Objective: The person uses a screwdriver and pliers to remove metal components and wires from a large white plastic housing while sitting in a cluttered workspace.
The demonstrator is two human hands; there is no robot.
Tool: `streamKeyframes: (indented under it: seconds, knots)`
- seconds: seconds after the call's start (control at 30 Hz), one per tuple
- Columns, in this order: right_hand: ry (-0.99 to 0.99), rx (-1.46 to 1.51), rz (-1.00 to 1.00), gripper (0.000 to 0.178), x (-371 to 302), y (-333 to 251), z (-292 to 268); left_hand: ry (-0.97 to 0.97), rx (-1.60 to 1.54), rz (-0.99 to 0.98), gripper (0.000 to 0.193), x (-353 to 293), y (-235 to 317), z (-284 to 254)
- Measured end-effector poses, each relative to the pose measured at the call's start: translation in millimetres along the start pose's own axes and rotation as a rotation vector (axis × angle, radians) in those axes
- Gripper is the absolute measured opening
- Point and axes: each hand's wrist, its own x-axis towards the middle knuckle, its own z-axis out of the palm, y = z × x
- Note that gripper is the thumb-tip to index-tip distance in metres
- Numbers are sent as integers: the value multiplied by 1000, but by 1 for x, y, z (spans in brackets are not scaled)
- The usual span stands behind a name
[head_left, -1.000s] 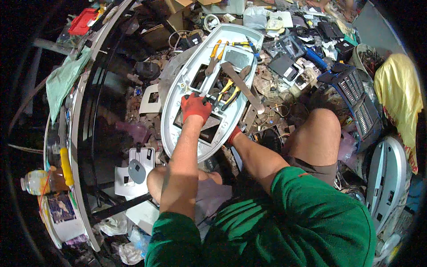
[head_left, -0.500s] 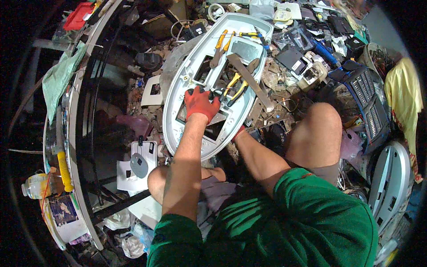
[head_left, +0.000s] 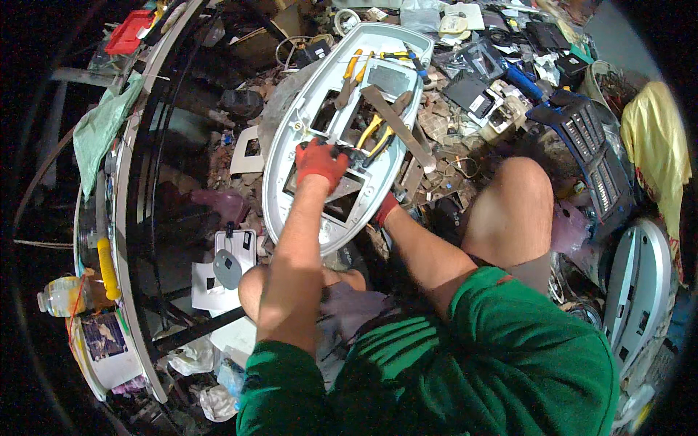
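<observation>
A long, pale grey plastic housing [head_left: 281, 192] with rounded ends and several cut-outs lies open side up in front of me. My left hand [head_left: 320, 164], in a red glove with dark fingertips, rests inside it with curled fingers at a cross-bar near the middle; what they grip is hidden. At the housing's near right rim is my red-gloved right hand [head_left: 387, 208], its fingers out of sight behind the edge. Inside the housing lie orange-handled cutters [head_left: 350, 76], yellow-and-black pliers [head_left: 374, 135], a flat metal bar [head_left: 396, 127] and a blue-and-yellow tool [head_left: 416, 62].
Electronic scrap and broken pieces cover the ground around the housing. A black metal frame [head_left: 149, 152] runs along the left. Dark plastic panels [head_left: 582, 138] stand to the right, beside a yellow cloth [head_left: 658, 138]. Another pale housing [head_left: 638, 291] leans at the lower right.
The housing has shifted slightly left in the view. My left hand stays inside it, a little farther left. More of my right glove shows beside the rim.
</observation>
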Motion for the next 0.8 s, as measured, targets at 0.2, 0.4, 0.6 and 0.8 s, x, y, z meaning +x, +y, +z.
streamKeyframes:
  seconds: [0.2, 0.4, 0.6, 0.8]
  knots:
    - [407, -166, 196, 23, -55, -4, 22, 275, -490, 56, 35, -56, -61, -32]
    - [206, -1641, -329, 20, -96, -145, -63, 47, -839, 153, 41, -143, 17, -72]
    - [319, -231, 229, 32, -66, 35, 108, 16, -927, -5, 30, -286, -72, -5]
    - [1214, -1225, -287, 38, -30, 20, 42, -31, -823, 101, 31, -282, -47, -53]
